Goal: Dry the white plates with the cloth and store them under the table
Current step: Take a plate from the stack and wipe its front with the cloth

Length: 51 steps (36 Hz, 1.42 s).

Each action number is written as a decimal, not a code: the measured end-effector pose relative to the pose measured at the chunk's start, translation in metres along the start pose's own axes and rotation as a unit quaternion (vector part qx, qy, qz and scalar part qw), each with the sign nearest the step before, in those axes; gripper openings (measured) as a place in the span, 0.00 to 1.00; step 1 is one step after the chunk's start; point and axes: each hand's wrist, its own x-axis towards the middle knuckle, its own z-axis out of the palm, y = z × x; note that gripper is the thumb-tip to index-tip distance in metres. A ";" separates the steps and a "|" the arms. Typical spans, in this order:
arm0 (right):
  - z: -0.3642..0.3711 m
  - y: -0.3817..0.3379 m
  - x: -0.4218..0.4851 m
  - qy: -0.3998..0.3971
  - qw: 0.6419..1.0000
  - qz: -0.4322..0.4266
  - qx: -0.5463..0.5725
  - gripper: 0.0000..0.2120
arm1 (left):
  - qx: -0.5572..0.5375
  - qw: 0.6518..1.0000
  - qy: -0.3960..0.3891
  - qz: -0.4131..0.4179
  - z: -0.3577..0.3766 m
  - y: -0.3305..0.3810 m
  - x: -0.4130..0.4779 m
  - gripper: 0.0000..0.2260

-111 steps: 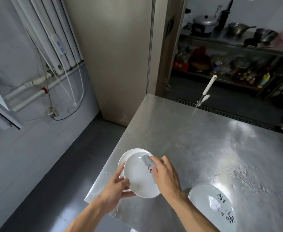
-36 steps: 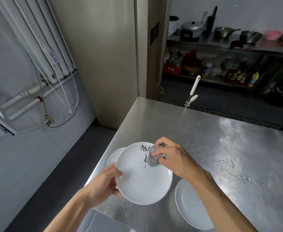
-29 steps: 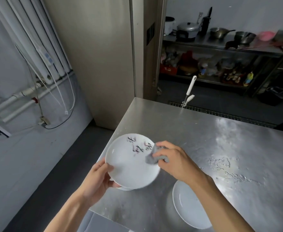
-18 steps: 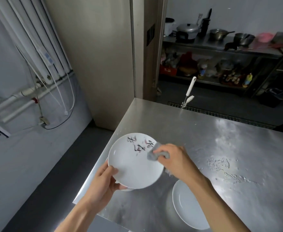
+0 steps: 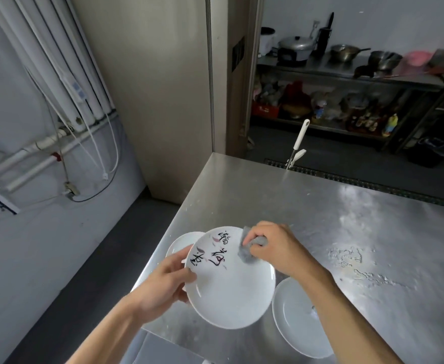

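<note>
Now left hand (image 5: 163, 282) grips white plate (image 5: 231, 287) by rim, thumb on face, held above steel table (image 5: 347, 232). Right hand (image 5: 273, 248) clenches grey cloth (image 5: 247, 252), pressing it on plate's far side. Second plate (image 5: 302, 319) lies on table just beside held plate, under right forearm; third plate (image 5: 181, 241) peeks out past left fingers.

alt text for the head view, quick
The left hand grips the rim of a round white plate with black lettering over a steel table; the right hand wipes it with a grey cloth. Two more white plates lie on the table, one behind it, one to its right.
</note>
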 end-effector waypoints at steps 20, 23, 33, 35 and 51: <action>0.030 -0.007 -0.007 0.086 0.977 0.105 0.164 0.09 | -0.139 0.972 0.163 0.091 0.035 -0.016 0.007 0.26; 0.026 -0.006 -0.004 0.104 0.981 0.081 0.146 0.11 | -0.162 0.976 0.132 0.053 0.033 -0.015 0.000 0.26; 0.013 -0.003 -0.011 0.074 0.995 -0.064 -0.037 0.17 | -0.121 0.986 0.104 0.043 0.001 -0.007 -0.005 0.26; 0.021 -0.009 -0.010 0.139 0.971 -0.120 -0.153 0.17 | -0.155 0.979 0.122 0.046 0.009 -0.014 -0.004 0.24; 0.041 -0.019 -0.014 0.101 0.986 -0.095 -0.093 0.18 | -0.202 0.950 0.223 0.082 0.014 -0.005 -0.005 0.18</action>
